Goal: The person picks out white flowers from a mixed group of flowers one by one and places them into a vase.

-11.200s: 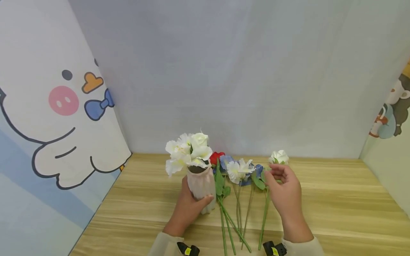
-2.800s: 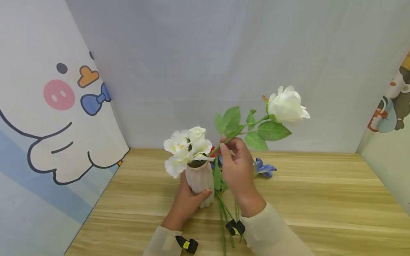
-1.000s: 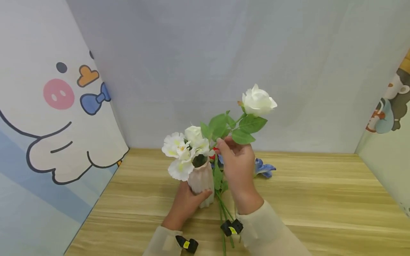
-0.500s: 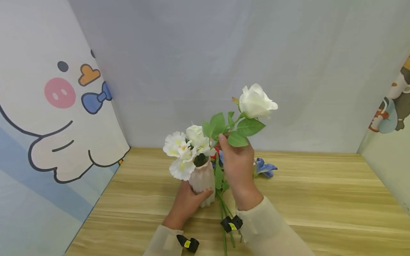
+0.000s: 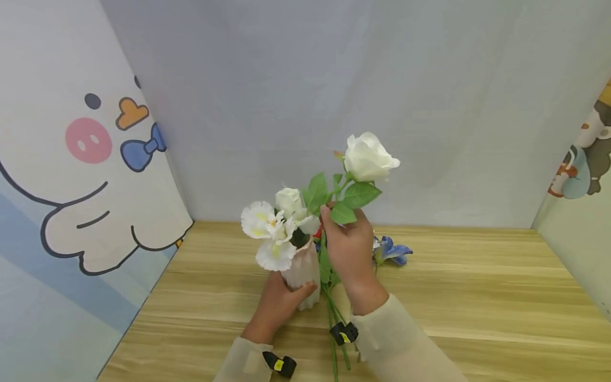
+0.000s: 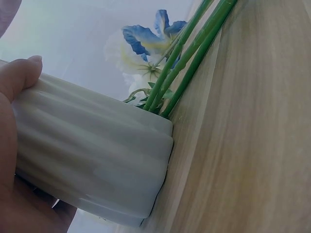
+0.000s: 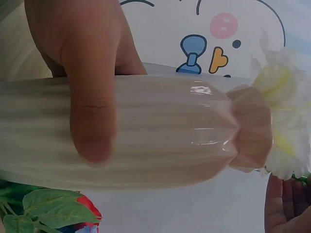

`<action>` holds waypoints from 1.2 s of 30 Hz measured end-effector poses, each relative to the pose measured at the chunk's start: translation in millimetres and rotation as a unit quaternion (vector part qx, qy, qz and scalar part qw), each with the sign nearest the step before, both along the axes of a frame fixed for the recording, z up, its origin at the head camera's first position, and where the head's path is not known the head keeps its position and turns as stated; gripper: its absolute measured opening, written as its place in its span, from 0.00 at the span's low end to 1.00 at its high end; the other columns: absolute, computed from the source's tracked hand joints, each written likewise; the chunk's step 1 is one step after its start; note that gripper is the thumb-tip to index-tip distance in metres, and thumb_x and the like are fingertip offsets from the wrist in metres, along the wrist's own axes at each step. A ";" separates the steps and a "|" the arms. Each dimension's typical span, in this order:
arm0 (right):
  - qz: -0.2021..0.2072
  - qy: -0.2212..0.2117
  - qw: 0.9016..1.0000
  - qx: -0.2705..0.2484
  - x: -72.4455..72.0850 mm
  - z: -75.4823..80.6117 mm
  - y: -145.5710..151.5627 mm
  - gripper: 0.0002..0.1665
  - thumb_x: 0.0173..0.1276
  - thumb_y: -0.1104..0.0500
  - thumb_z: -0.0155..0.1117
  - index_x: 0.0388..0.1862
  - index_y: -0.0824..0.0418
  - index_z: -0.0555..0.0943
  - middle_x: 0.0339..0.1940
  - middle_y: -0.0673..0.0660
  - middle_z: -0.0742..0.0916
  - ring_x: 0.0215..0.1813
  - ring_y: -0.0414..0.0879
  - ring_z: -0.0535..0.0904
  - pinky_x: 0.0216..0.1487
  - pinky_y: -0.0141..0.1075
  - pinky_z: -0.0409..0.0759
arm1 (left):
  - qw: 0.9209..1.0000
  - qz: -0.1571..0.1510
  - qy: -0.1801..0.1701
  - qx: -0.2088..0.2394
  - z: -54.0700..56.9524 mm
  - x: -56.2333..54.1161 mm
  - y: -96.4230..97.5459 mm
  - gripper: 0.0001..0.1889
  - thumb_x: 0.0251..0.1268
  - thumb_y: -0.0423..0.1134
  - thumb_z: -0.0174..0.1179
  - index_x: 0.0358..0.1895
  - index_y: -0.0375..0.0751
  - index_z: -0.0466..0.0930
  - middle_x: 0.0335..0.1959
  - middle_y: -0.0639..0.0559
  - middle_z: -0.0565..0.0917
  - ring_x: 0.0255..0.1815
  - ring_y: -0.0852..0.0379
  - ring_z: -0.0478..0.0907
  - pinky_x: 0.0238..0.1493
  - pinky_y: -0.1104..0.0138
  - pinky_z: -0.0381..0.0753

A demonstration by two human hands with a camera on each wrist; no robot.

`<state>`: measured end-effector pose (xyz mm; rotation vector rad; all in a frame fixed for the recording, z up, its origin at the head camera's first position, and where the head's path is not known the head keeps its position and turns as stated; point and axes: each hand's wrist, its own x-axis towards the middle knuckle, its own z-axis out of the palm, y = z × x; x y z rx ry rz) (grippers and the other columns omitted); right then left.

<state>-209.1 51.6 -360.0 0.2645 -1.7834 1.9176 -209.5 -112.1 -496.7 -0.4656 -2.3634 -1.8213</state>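
Note:
My left hand (image 5: pixel 279 305) grips the pale ribbed vase (image 5: pixel 303 273) round its side, thumb across the front, as the right wrist view also shows. White ruffled blooms (image 5: pixel 274 233) and a smaller white rose (image 5: pixel 290 202) stand in it, leaning left. My right hand (image 5: pixel 352 249) pinches the leafy stem of a large white rose (image 5: pixel 369 158), just right of the vase mouth. That rose tilts up to the right; its lower stem is hidden behind petals and fingers. In the left wrist view, the vase's base (image 6: pixel 158 170) is right at the wooden table.
Green stems (image 5: pixel 332 329) lie on the wooden table (image 5: pixel 477 286) right of the vase. A blue flower (image 5: pixel 395 251) lies beyond my right hand, and a red bloom (image 7: pixel 90 206) shows below the vase in the right wrist view. A grey backdrop (image 5: pixel 429 106) stands behind.
The large white rose lay on the table at first. My right hand has since lifted it to the vase and brought it left, more upright. My left hand has kept its hold.

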 end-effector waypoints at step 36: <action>-0.011 0.024 0.999 0.047 -2.3 -12.8 -3.8 0.12 0.71 0.63 0.71 0.50 0.67 0.85 0.45 0.60 0.89 0.46 0.49 0.86 0.46 0.43 0.85 | 1.000 0.008 -0.005 0.016 -0.6 4.2 -1.6 0.47 0.60 0.39 0.76 0.76 0.51 0.53 0.69 0.47 0.69 0.68 0.47 0.70 0.69 0.46 0.66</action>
